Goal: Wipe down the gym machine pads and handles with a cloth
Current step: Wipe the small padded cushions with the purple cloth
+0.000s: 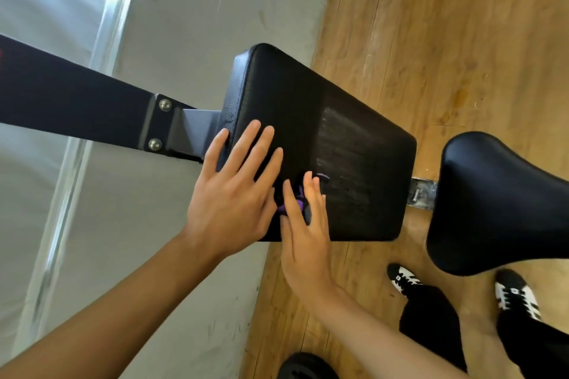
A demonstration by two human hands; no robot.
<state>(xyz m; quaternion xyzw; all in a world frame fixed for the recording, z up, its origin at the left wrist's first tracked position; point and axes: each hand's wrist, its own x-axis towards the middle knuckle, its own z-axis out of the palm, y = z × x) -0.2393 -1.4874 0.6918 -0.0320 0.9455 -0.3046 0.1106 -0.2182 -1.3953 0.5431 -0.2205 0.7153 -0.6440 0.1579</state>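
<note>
A black padded backrest (308, 108) of the gym machine fills the middle of the view, with wet streaks on its right half. My left hand (234, 194) lies flat on the pad's near left part, fingers straight and spread. My right hand (303, 224) presses a small purple cloth (300, 198) against the pad with straight fingers. Most of the cloth is hidden under that hand. The two hands nearly touch.
A black seat pad (492, 203) sits to the right, joined by a metal bracket (423, 194). A dark steel frame beam (77, 101) with two bolts runs left from the backrest. A grey wall is on the left, wooden floor (431, 24) on the right, my shoes (517, 295) below.
</note>
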